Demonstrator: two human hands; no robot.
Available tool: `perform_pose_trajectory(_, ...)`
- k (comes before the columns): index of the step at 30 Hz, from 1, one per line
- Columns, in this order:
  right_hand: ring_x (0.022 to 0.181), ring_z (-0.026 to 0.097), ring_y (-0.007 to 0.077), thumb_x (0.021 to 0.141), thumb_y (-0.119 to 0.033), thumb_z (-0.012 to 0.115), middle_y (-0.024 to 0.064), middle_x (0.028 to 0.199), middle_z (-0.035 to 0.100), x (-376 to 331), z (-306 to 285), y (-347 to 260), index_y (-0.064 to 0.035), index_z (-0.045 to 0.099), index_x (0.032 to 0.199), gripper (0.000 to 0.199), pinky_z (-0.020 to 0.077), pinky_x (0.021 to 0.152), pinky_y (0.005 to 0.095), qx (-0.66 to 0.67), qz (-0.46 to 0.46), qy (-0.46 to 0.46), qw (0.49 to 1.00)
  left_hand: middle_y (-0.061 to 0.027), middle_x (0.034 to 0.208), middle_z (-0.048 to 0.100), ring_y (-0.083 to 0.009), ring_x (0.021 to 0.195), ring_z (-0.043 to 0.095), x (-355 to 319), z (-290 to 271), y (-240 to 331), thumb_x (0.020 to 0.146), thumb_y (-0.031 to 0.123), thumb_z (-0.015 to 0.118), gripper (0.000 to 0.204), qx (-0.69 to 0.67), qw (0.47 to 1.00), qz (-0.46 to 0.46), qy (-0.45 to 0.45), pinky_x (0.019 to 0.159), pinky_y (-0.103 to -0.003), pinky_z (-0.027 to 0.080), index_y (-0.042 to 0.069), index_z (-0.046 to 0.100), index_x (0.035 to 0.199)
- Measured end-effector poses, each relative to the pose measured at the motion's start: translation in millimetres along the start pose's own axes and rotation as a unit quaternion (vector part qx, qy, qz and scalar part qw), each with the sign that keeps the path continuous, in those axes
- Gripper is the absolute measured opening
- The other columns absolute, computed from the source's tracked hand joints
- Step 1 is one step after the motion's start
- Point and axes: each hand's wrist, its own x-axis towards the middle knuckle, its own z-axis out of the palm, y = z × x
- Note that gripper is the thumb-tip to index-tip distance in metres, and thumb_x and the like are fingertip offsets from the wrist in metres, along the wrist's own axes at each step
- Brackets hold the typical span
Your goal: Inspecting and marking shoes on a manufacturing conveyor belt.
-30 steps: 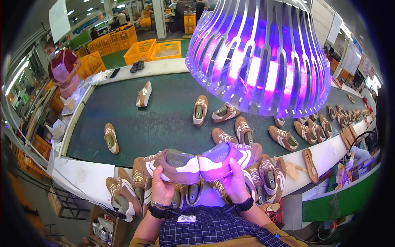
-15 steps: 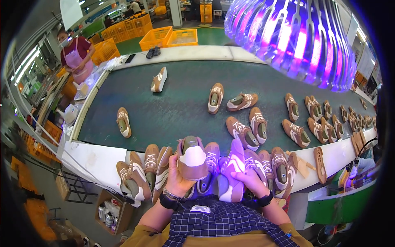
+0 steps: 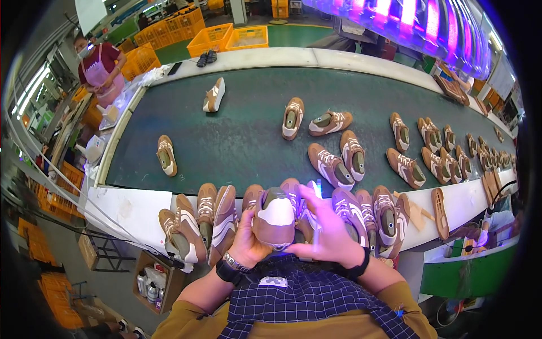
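My left hand (image 3: 248, 244) is closed round the side of a brown and white sneaker (image 3: 275, 229), whose white heel patch faces me and whose opening shows a dark green shoe last. Beside that heel, my right hand (image 3: 339, 240) has its thumb and fingers spread, the thumb close to the sneaker's lower edge. A pale, smeared streak shows in front of its palm; I cannot make out what it is. Behind the right hand, another sneaker (image 3: 305, 221) is partly hidden among the row on the near ledge.
More sneakers (image 3: 224, 217) stand along the white ledge (image 3: 130, 206). Others lie on the dark green conveyor belt (image 3: 237, 141), mostly toward the right. A violet-lit lamp (image 3: 418, 28) hangs at the upper right. Loose soles (image 3: 439, 212) lie near right. A co-worker (image 3: 101, 70) stands at the far left.
My right hand has let go of the violet-lit sneaker and moved beside the one in my left hand, opening its fingers. The held sneaker has shifted slightly right. The lamp sits higher in view.
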Motion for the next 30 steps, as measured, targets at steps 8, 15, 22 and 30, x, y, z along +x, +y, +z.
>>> perform_pose_trajectory(8,0.086,0.062,0.0275,0.058,-0.023,0.081,0.0194,0.108,0.060,5.5,12.2,9.2,0.0027,0.049,0.121,0.075,0.0497,0.079,0.0341,0.037,-0.084,-0.021,0.996,-0.0170,0.113,0.057,-0.0283,0.105,0.057,-26.6,-22.8,22.4,0.092,0.043,0.042,0.051,0.065,0.992,-0.104,-0.021,0.089,-0.044,0.049,0.005,0.045,0.125)
perform_pose_trajectory(15,0.088,0.062,0.0294,0.058,-0.022,0.080,0.0201,0.105,0.060,18.0,8.5,5.2,0.0030,0.050,0.120,0.073,0.0495,0.079,0.0357,0.072,-0.085,-0.054,0.992,-0.0154,0.110,0.053,-0.0224,0.101,0.055,-59.3,51.7,53.2,0.069,0.023,0.075,0.071,0.799,0.532,0.280,-0.014,0.087,-0.033,0.047,-0.003,0.043,0.126)
perform_pose_trajectory(22,0.090,0.062,0.0317,0.059,-0.022,0.079,0.0220,0.107,0.060,23.3,8.7,1.1,0.0041,0.049,0.119,0.072,0.0498,0.080,0.0368,0.046,-0.076,-0.087,0.992,-0.0161,0.118,0.044,-0.0292,0.104,0.048,-36.7,68.2,49.6,0.055,0.024,0.081,0.091,0.839,0.379,0.358,-0.155,0.091,-0.037,0.039,0.002,0.040,0.133)
perform_pose_trajectory(30,0.086,0.063,0.0323,0.060,-0.025,0.077,0.0213,0.104,0.061,24.2,7.6,7.4,0.0047,0.050,0.118,0.071,0.0510,0.077,0.0367,0.020,-0.075,-0.068,0.995,-0.0136,0.106,0.047,-0.0274,0.096,0.048,-25.7,76.1,45.1,0.051,0.018,0.076,0.087,0.837,0.318,0.415,-0.165,0.086,-0.036,0.040,0.000,0.045,0.130)
